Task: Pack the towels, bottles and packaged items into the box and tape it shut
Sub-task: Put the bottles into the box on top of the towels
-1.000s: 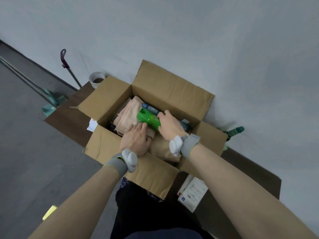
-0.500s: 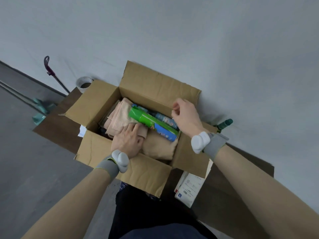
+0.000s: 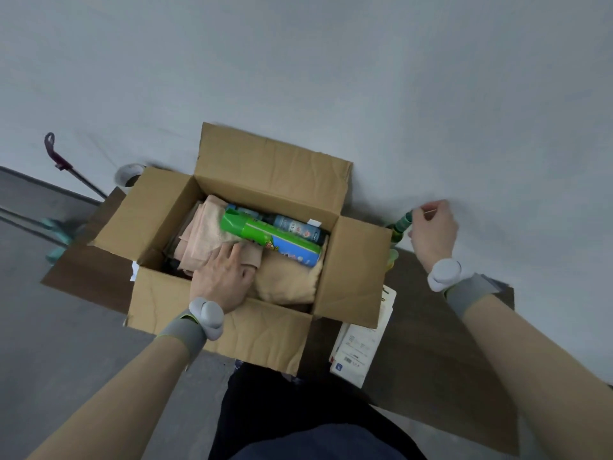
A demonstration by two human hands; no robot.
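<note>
The open cardboard box (image 3: pixel 232 330) sits under the left hand (image 3: pixel 225 277), which rests flat on a pink towel (image 3: pixel 202 240) inside. A green spray can (image 3: pixel 262 235) lies just beyond its fingertips. The right hand (image 3: pixel 433 229) curls at a dark green bottle (image 3: pixel 402 224) outside the box, but a grip cannot be told.

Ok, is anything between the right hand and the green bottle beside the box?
Nothing visible; the right hand is at the cap of the green bottle. Between the bottle and the box opening stands the open right flap, so it likely must go over it.
</note>
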